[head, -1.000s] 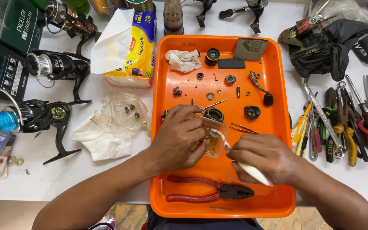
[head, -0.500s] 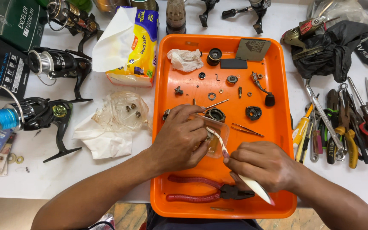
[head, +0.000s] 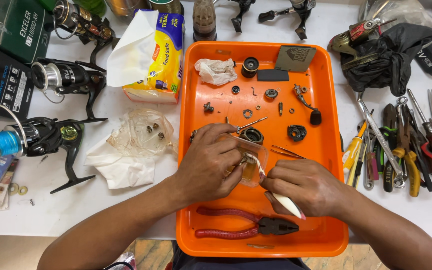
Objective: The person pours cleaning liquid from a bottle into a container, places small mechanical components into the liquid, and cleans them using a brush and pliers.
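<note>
While left hand (head: 208, 162) clasps clear plastic tub (head: 248, 159) | right hand (head: 303, 187) pinches white toothbrush (head: 281, 197) | glossy orange tray (head: 326, 150)

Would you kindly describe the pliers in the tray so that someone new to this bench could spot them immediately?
Find the orange tray in the middle of the white table. Along its near edge, just below both hands, lie the combination pliers, flat, jaws pointing right. Their ribbed red handles and dark head set them apart from the small loose reel parts higher up the tray.

Bright even overhead light, soft short shadows under hands, mild glare on orange tray (head: 192, 150) floor, sharp focus, slight edge distortion.
</note>
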